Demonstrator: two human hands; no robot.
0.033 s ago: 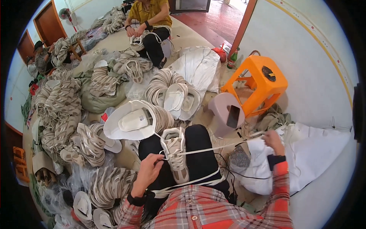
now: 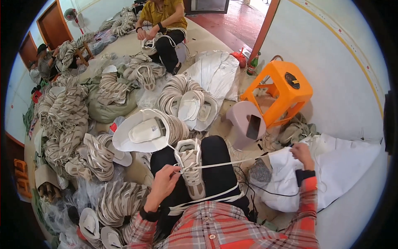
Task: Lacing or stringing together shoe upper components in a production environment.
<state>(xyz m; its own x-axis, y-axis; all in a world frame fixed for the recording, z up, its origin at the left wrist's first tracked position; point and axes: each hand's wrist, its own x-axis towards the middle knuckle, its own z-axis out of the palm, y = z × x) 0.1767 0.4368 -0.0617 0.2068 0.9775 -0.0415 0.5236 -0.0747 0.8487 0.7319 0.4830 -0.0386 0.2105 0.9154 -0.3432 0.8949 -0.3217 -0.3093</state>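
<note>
A beige and white shoe upper (image 2: 192, 176) rests between my thighs, its toe toward me and its opening away. A pale flat shoelace (image 2: 236, 160) stretches taut from its eyelet rows to my right hand (image 2: 303, 155), raised off to the right with the fingers closed on the lace. At the upper's left edge, my left hand (image 2: 164, 185) pinches a short bit of lace between thumb and fingertips. Spare laces (image 2: 224, 193) lie across my lap. Beyond my left knee, a nested stack of uppers (image 2: 143, 132) shows a white insole board.
Piles of uppers (image 2: 68, 112) cover the floor at left. A lilac stool (image 2: 236, 120) bearing a phone (image 2: 253, 127) stands beside an orange stool (image 2: 286, 79). White sacking (image 2: 331, 174) and a black cable (image 2: 269, 192) lie at right. A co-worker (image 2: 163, 25) sits ahead handling an upper.
My right hand has moved a little to the right and down, with the lace still taut. My left hand has shifted slightly to the right at the upper's edge.
</note>
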